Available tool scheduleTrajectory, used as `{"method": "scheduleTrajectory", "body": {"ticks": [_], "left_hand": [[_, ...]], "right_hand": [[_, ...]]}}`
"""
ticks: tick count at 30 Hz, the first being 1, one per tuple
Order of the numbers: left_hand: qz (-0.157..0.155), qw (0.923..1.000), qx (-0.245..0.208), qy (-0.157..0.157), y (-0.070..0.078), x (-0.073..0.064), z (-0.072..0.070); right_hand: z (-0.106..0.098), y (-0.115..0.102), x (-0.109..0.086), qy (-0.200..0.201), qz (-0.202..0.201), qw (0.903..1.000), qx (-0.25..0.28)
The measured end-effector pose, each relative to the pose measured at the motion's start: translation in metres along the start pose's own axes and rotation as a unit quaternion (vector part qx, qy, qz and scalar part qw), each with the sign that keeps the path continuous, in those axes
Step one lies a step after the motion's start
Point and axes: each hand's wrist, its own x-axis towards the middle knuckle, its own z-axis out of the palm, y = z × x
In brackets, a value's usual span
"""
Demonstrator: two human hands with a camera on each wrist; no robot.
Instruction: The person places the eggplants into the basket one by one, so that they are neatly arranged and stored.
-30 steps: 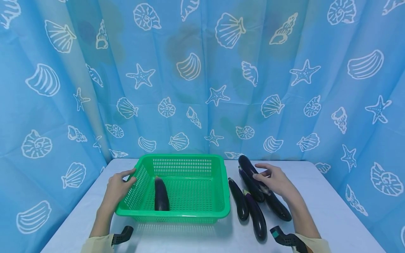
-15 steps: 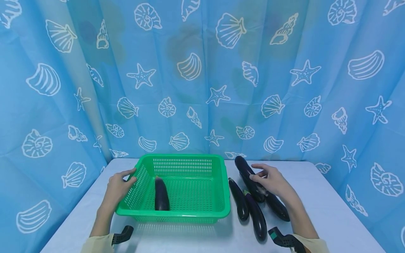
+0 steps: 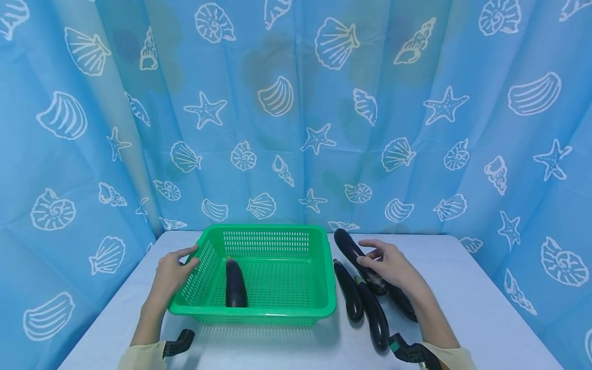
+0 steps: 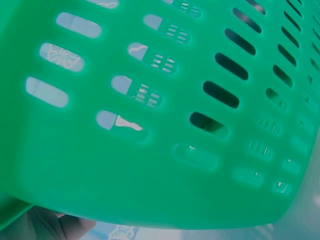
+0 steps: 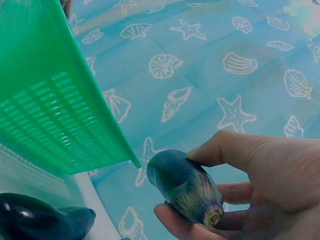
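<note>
A glossy dark purple eggplant (image 3: pixel 347 242) is in my right hand (image 3: pixel 388 263), pinched between thumb and fingers. Its pale stem end (image 5: pixel 202 202) faces the camera in the right wrist view, close to the basket's edge. My left hand (image 3: pixel 172 272) grips the left rim of a green plastic basket (image 3: pixel 263 312). The left wrist view is mostly filled by the slotted basket wall (image 4: pixel 125 175), with the fingers partly hidden at the bottom left. One eggplant (image 3: pixel 236 285) lies lengthwise inside the basket, left of its middle.
Several more eggplants lie on the white table right of the basket, including one beside its wall (image 3: pixel 350 293), one nearer the front (image 3: pixel 373 317) and one partly under the right forearm (image 3: pixel 401 300). A blue seashell-patterned curtain (image 3: pixel 296 128) hangs behind and along the sides.
My right hand has moved left with the eggplant toward the basket, uncovering less of the eggplant behind the forearm. My left hand and the basket have stayed in place.
</note>
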Motion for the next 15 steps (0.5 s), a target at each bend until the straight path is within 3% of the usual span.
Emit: {"method": "scheduleTrajectory", "body": {"ticks": [15], "left_hand": [[-0.006, 1.0, -0.003, -0.002, -0.001, 0.001, 0.0]], "right_hand": [[0.004, -0.012, -0.004, -0.005, -0.001, 1.0, -0.001]]}}
